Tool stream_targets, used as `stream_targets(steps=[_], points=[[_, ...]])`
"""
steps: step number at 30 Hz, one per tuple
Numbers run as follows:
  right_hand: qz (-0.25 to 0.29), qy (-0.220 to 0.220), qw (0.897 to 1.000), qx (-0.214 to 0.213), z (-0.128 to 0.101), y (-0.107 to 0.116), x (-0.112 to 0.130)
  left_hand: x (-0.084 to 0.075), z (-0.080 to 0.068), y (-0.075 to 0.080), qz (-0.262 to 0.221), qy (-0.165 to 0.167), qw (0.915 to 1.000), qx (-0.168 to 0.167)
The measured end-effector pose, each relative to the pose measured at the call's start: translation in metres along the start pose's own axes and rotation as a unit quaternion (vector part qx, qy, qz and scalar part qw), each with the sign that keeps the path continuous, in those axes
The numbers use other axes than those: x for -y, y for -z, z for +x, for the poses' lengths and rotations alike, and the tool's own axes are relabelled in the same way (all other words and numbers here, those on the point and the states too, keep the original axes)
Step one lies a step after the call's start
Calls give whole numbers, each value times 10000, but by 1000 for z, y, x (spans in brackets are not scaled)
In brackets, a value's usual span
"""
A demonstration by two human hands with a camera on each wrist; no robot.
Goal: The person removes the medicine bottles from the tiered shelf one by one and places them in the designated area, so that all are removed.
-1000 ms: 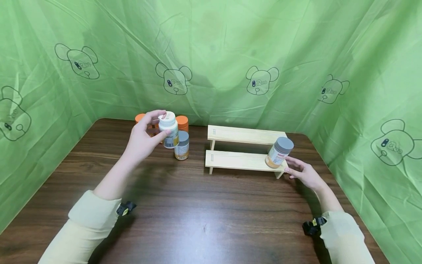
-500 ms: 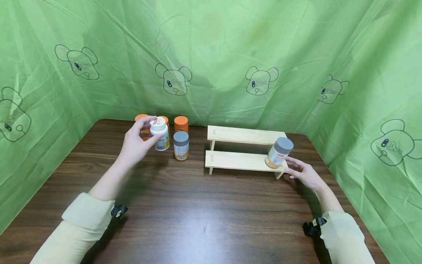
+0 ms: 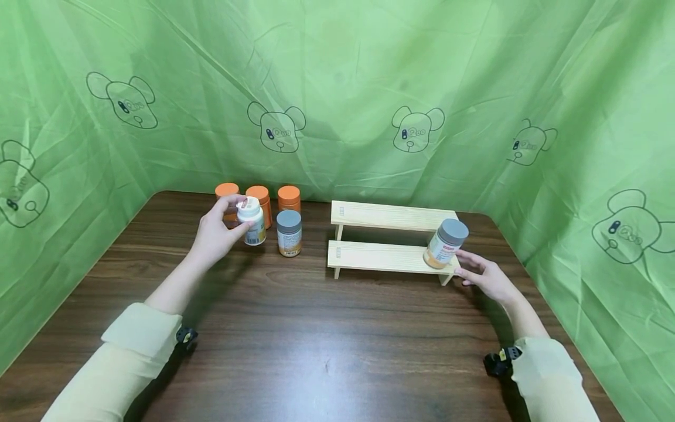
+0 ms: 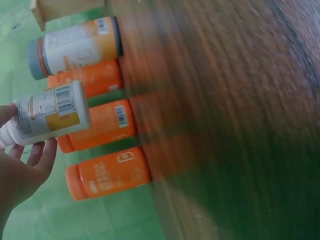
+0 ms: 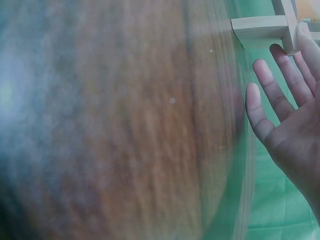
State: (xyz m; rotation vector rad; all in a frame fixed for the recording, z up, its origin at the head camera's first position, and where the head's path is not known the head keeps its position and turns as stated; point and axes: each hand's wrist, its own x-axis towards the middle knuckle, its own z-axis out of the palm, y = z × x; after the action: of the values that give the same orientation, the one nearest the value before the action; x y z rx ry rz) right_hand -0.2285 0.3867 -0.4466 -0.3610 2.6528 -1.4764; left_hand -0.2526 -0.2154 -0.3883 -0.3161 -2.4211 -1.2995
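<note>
White bottle [image 3: 252,221] lowered, seemingly not yet on table [image 3: 316,328].

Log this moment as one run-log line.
left hand: holds white bottle | right hand: open beside shelf | grey-lid jar: on lower step

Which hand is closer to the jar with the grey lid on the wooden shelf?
The right hand. It rests open just beside the grey-lidded jar at the right end of the wooden shelf. The left hand is far off across the table, holding a white bottle.
</note>
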Motion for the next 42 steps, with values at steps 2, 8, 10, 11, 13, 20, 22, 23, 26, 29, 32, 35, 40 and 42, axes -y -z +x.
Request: stream_targets(steps=[2, 8, 10, 11, 13, 20, 22, 23, 26, 29, 32, 35, 40, 42], points=[[-5, -39, 10000, -20, 0, 0, 0, 4, 2, -2, 35, 25, 10000, 83], [31, -92, 9999, 37, -1, 1, 1, 15, 5, -6, 291, 85, 9990, 343], [49, -95, 9999, 29, -1, 0, 2, 19, 6, -7, 333, 109, 9986, 408], [52, -86, 9999, 32, -1, 0, 2, 21, 7, -7, 319, 128, 9984, 439], [72, -65, 9999, 50, -1, 0, 2, 24, 8, -8, 296, 164, 9982, 492], [77, -8, 10000, 31, -1, 0, 1, 33, 9, -6, 254, 245, 9959, 834], [64, 4, 10000, 11, -1, -1, 2, 34, 9, -6, 232, 268, 9955, 881], [61, 13, 10000, -3, -1, -1, 2, 34, 9, -6, 223, 268, 9954, 891], [83, 8, 10000, -13, -1, -1, 2, 35, 9, -6, 201, 268, 9953, 909], [89, 28, 10000, -24, -1, -1, 3, 35, 10, -5, 185, 256, 9952, 926], [82, 67, 9999, -17, -2, -1, 4, 35, 10, -5, 178, 234, 9950, 951], [76, 113, 9999, -15, -2, -2, 5, 33, 10, -3, 226, 187, 9952, 934], [53, 87, 9999, -14, -2, -1, 5, 25, 12, 0, 268, 70, 9966, 774], [46, 67, 10000, -13, -2, -1, 5, 21, 14, 2, 239, 40, 9971, 725]])
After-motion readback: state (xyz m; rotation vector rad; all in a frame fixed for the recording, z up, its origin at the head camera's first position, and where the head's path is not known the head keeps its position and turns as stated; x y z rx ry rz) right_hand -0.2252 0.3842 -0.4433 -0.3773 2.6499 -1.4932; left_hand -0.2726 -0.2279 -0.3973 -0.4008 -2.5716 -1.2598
